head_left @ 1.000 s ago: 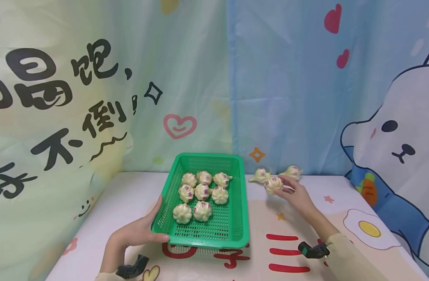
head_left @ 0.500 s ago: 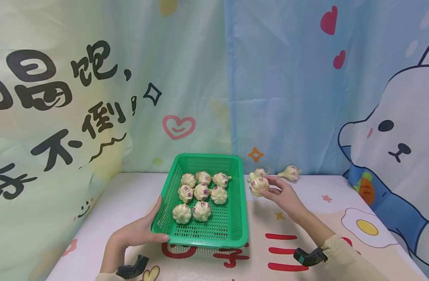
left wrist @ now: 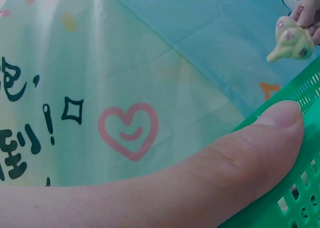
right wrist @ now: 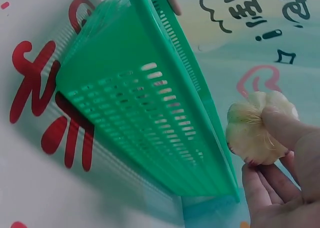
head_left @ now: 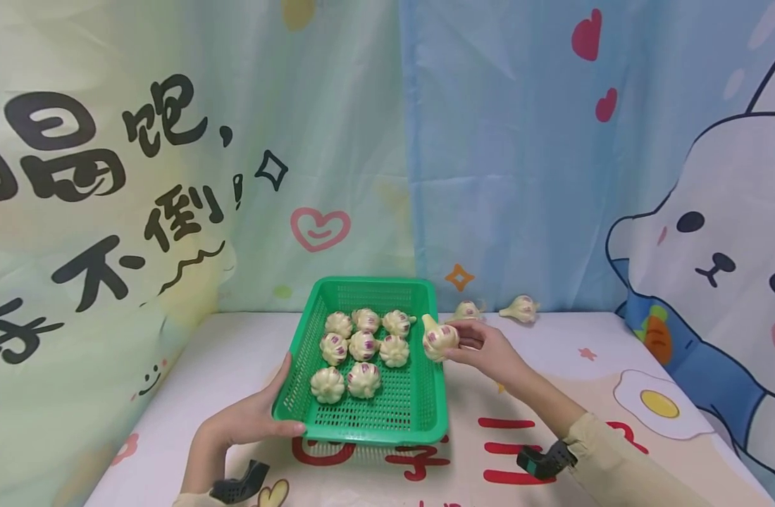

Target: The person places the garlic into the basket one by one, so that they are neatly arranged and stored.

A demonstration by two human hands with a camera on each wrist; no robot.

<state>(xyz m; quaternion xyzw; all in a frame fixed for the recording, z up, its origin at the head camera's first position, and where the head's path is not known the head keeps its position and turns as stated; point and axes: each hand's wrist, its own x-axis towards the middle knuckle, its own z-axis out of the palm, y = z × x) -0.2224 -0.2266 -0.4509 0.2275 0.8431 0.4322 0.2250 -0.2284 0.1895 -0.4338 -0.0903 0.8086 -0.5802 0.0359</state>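
Observation:
My right hand (head_left: pixel 485 346) pinches a garlic bulb (head_left: pixel 439 341) with purple streaks, held above the right rim of the green plastic basket (head_left: pixel 435 401). In the right wrist view, the thumb presses the rooty base of the held garlic bulb (right wrist: pixel 257 130), with fingertips under it. My left hand (head_left: pixel 251 415) grips the basket's near left corner, its thumb (left wrist: pixel 240 158) along the rim in the left wrist view; its other fingers are mostly hidden. Inside the basket sit several garlic bulbs (head_left: pixel 363 346) in rough rows.
Two more garlic bulbs, one partly hidden by the right hand (head_left: pixel 466 310) and another farther right (head_left: pixel 521 308), lie at the table's back edge. A printed curtain (head_left: pixel 349 141) hangs behind the printed tablecloth (head_left: pixel 540 415).
My right hand has carried the garlic bulb leftward, from near the other loose bulbs to the basket's right rim. The left hand has stayed on the basket.

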